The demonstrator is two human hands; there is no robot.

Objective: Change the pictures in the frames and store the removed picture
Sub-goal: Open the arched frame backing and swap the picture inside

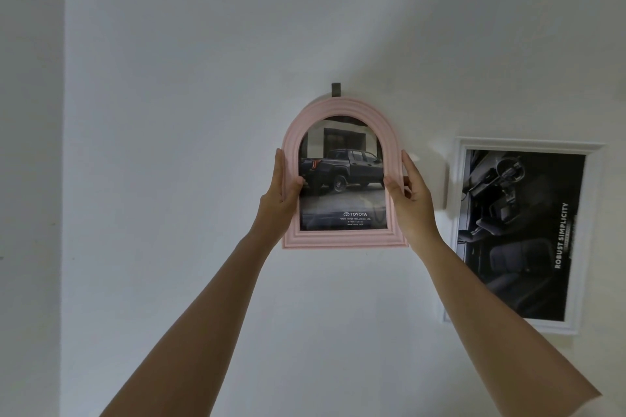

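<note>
While both hands grip it by its sides, the pink arched frame (342,241) stands upright against the white wall (169,112), its rounded top just under a small dark hook (335,89); whether it hangs on that hook or is only held there cannot be told. Behind its glass sits a picture (342,173) of a dark pickup truck parked before a building, with the word TOYOTA in white near the bottom.

The left hand (283,195) is clamped on the frame's left edge, thumb lying over the front moulding and touching the glass, fingers running up along the outer side. The right hand (411,201) is clamped on the right edge in the same way, thumb on the front and fingers curled round behind. Both bare forearms reach up from the lower corners.

To the right, near the pink frame but apart from it, a white rectangular frame (528,145) hangs on the wall. It holds a black-and-white car interior picture (518,234) with the words ROBUST SIMPLICITY running up its side.
</note>
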